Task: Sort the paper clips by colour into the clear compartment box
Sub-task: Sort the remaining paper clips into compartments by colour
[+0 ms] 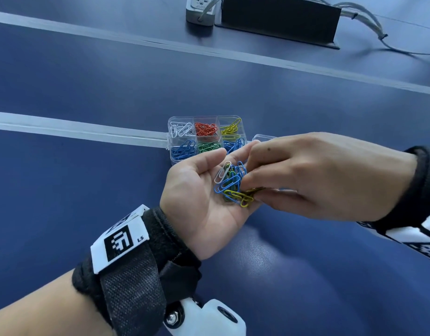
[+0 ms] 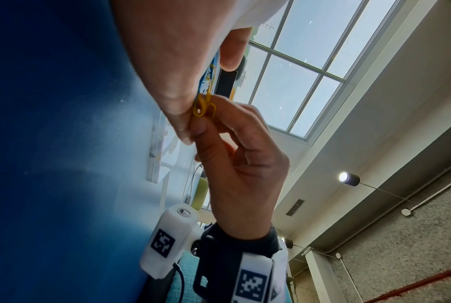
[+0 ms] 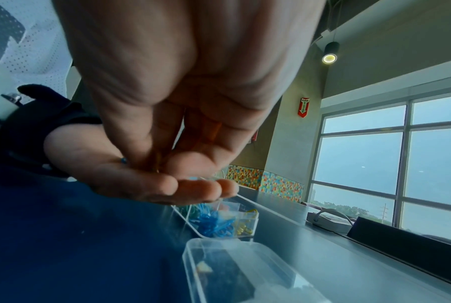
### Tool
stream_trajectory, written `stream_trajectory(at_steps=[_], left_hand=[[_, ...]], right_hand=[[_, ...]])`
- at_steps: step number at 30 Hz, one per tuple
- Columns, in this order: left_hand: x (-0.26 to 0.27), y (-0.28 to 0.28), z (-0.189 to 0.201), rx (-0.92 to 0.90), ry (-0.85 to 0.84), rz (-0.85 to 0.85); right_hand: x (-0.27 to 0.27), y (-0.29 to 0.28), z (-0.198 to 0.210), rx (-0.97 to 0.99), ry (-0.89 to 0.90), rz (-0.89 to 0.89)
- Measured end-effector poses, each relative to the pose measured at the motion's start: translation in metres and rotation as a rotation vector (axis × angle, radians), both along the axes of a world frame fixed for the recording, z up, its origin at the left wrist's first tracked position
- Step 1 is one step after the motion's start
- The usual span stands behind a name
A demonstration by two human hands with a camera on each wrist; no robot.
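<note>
Nearest, the left hand lies palm-up, cradling a small unsorted pile of clips from which the right hand pinches a yellow one, while beyond them the clear box already holds most, sorted by colour.

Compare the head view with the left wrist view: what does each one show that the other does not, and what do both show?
Only the head view shows the compartment box on the blue table, with white, red, yellow, blue and green clips sorted in it, and the mixed clips lying in the left hand. Only the left wrist view shows the windows and a ceiling lamp. Both show the right hand picking at a yellow clip.
</note>
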State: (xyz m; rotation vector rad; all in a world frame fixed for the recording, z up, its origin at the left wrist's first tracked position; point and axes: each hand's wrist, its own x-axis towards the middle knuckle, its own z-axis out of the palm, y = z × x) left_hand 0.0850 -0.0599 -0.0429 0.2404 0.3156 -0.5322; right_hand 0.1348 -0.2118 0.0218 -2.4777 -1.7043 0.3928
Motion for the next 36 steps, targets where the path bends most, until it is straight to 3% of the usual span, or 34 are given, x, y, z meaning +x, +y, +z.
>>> stream_trajectory(at_steps=[5, 10, 12, 15, 17, 23, 28, 31, 34, 36], left_hand=[[0.0, 0.0, 0.0, -0.018, -0.006, 0.011], [-0.001, -0.001, 0.001, -0.042, -0.01, 0.018], [-0.001, -0.002, 0.0, -0.038, 0.007, 0.024], [-0.001, -0.002, 0.003, -0.01, 0.005, 0.017], [-0.001, -0.002, 0.004, 0.001, 0.003, 0.006], [0.0, 0.0, 0.004, -0.015, -0.004, -0.016], [0.001, 0.0, 0.004, -0.031, 0.024, 0.0], [0.002, 0.0, 0.003, -0.034, 0.029, 0.002], [0.002, 0.0, 0.002, -0.04, 0.027, 0.006], [0.002, 0.0, 0.002, -0.029, 0.026, 0.009]], right_hand=[[0.004, 0.002, -0.001, 0.081, 0.07, -0.032], [0.004, 0.007, 0.006, 0.219, 0.173, -0.189], [0.005, 0.006, 0.007, 0.251, 0.309, -0.3], [0.009, 0.004, 0.009, 0.321, 0.657, -0.482], [0.014, 0.005, 0.01, 0.404, 0.774, -0.556], [0.029, 0.005, 0.015, 0.487, 0.926, -0.647], [0.036, 0.005, 0.018, 0.631, 1.364, -0.745], [0.037, 0.006, 0.025, 0.682, 1.519, -0.751], [0.035, 0.012, 0.027, 0.655, 1.464, -0.77], [0.033, 0.015, 0.024, 0.515, 1.202, -0.763]])
